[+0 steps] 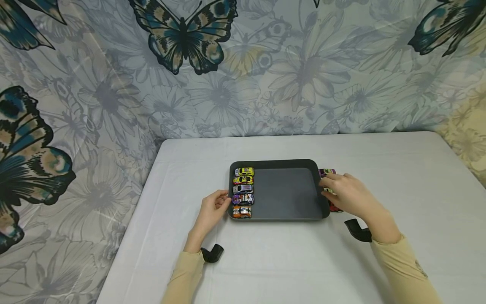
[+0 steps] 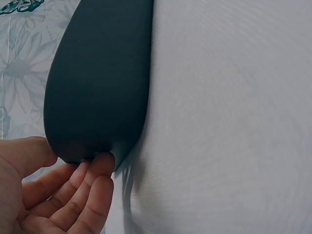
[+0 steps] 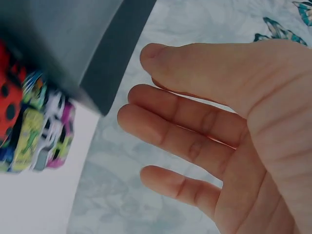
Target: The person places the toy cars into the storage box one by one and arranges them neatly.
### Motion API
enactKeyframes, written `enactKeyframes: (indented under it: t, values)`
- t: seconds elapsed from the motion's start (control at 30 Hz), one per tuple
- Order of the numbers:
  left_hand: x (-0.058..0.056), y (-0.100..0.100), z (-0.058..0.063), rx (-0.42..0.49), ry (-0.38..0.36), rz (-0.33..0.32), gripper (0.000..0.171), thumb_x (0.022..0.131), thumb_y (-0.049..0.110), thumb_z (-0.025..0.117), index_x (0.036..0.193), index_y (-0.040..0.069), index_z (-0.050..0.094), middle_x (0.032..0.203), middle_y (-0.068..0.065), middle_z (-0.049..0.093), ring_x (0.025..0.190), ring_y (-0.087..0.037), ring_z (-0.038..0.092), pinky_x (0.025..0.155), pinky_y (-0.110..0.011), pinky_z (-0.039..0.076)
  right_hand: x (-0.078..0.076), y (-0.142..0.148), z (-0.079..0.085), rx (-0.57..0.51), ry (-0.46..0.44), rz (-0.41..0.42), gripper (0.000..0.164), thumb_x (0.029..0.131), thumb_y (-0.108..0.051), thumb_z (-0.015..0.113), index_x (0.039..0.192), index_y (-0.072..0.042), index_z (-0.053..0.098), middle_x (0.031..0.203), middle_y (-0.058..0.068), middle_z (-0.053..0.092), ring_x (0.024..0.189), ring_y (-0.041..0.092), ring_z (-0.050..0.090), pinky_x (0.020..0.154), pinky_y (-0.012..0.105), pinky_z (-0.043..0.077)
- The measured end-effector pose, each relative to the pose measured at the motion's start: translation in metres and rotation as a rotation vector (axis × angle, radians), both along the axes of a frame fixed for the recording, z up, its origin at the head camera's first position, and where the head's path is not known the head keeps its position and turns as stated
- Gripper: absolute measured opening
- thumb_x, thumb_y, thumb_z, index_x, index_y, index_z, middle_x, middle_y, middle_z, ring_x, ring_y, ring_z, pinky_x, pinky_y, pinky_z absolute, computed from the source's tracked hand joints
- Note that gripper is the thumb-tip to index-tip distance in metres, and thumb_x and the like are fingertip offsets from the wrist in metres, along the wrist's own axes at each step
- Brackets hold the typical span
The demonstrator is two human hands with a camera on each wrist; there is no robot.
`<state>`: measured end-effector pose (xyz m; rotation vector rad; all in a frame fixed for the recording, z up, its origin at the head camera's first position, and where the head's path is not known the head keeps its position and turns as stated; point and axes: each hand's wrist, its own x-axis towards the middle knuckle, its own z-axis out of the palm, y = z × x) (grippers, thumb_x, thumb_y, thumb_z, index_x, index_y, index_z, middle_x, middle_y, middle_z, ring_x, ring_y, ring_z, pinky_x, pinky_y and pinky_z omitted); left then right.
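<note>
Tray (image 1: pixel 286 194): dark grey with rounded corners, lies on the white tabletop (image 1: pixel 273 261)
Left end of tray: I count five toy cars in one column; from the far side, a yellow car (image 1: pixel 244 172), a yellow-and-red car (image 1: pixel 243 180), a silver car (image 1: pixel 243 189), a purple car (image 1: pixel 243 199), an orange car (image 1: pixel 241 212)
Beyond right wall: more cars just outside the tray, partly hidden by the hand; I make out a purple-and-green car (image 1: pixel 327 172) and, nearest me, a red car (image 1: pixel 336 207); full count I cannot tell
Left grip (image 1: pixel 212 209): thumb and curled fingers hold the tray at its left end
Right grip (image 1: pixel 347 194): fingers loosely extended, thumb apart, holding nothing I can see; near the outside cars
Wrists: a black bracket (image 1: pixel 212 253) shows by the left, a similar one by the right
Backdrop (image 1: pixel 303 84): grey floral cloth with large butterflies
</note>
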<state>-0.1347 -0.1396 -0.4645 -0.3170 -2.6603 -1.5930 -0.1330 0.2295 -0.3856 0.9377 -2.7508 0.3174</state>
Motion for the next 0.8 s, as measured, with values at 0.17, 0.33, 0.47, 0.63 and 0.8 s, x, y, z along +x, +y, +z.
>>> enactKeyframes:
  t: [0.17, 0.33, 0.47, 0.63, 0.8]
  values:
    - [0.000, -0.001, -0.002, 0.008, 0.064, -0.026, 0.027, 0.091, 0.013, 0.060, 0.107, -0.009, 0.061, 0.085, -0.010, 0.062, 0.070, -0.013, 0.059, 0.061, -0.023, 0.052, 0.005, 0.011, -0.003, -0.009, -0.022, -0.011, 0.022, 0.068, 0.000, 0.078, 0.087, -0.003, 0.067, 0.084, 0.006, 0.064, 0.070, 0.019, 0.061, 0.062, 0.038, 0.046]
    - [0.000, -0.001, -0.002, 0.001, 0.055, -0.020, 0.026, 0.090, 0.011, 0.060, 0.108, -0.009, 0.061, 0.085, -0.009, 0.062, 0.070, -0.013, 0.059, 0.061, -0.022, 0.051, 0.011, 0.019, -0.009, -0.009, -0.005, -0.001, 0.023, 0.066, 0.001, 0.078, 0.084, -0.005, 0.065, 0.080, 0.002, 0.062, 0.063, 0.014, 0.056, 0.056, 0.033, 0.043]
    - [-0.001, 0.000, -0.003, -0.006, 0.003, 0.000, 0.025, 0.089, 0.007, 0.061, 0.110, -0.007, 0.061, 0.087, -0.009, 0.062, 0.071, -0.013, 0.059, 0.063, -0.022, 0.051, 0.016, 0.023, -0.013, -0.021, -0.018, -0.021, 0.022, 0.066, 0.000, 0.078, 0.082, -0.007, 0.064, 0.080, 0.003, 0.062, 0.063, 0.017, 0.057, 0.057, 0.037, 0.045]
    - [0.000, 0.000, -0.001, -0.005, 0.012, -0.001, 0.024, 0.088, 0.005, 0.061, 0.109, -0.007, 0.061, 0.086, -0.009, 0.062, 0.071, -0.013, 0.058, 0.062, -0.021, 0.051, 0.019, 0.027, -0.019, -0.035, -0.033, -0.026, 0.023, 0.065, 0.001, 0.079, 0.082, -0.006, 0.065, 0.079, 0.002, 0.062, 0.065, 0.019, 0.059, 0.058, 0.039, 0.047]
    - [0.000, 0.000, -0.001, -0.002, 0.014, -0.005, 0.024, 0.089, 0.006, 0.061, 0.109, -0.007, 0.061, 0.087, -0.010, 0.062, 0.071, -0.014, 0.059, 0.063, -0.022, 0.051, 0.021, 0.031, -0.025, -0.030, -0.029, -0.019, 0.022, 0.064, 0.000, 0.079, 0.080, -0.008, 0.065, 0.077, -0.001, 0.060, 0.064, 0.017, 0.059, 0.056, 0.037, 0.045]
